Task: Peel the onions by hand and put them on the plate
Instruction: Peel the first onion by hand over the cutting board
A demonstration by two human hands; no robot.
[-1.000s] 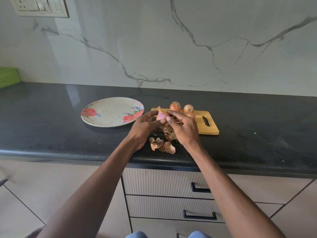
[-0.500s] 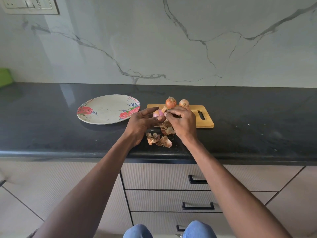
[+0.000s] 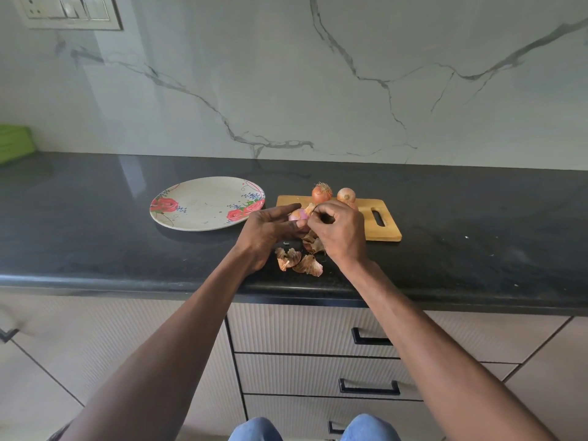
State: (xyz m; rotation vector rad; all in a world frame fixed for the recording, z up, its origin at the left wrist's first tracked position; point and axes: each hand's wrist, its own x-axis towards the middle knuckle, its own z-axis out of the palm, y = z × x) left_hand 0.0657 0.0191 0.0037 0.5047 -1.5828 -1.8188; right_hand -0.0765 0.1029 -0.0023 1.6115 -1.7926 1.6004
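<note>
**Half-peeled onion held between both hands over the worktop**

We see the left hand (image 3: 270,229) cradling a partly peeled onion (image 3: 298,215), its pinkish flesh showing, with the fingers curled under and around it and the forefinger stretched out towards the cutting board (image 3: 380,222). The right hand (image 3: 340,229) is bunched at the onion's top, its fingertips pinching a strip of dry skin (image 3: 310,207) that stands up from the bulb. The onion sits just above the near left corner of the board, between the two hands.

Two unpeeled onions rest on the far edge of the board: one with a tuft of roots on top (image 3: 321,192) and a paler one (image 3: 346,195) just beside it to the right. A small heap of brown peelings (image 3: 299,261) lies on the black worktop (image 3: 95,237) below the hands, near the front edge. The flowered plate (image 3: 178,214) stands to the left of the board, close to the left hand, with no onion on it.
</note>
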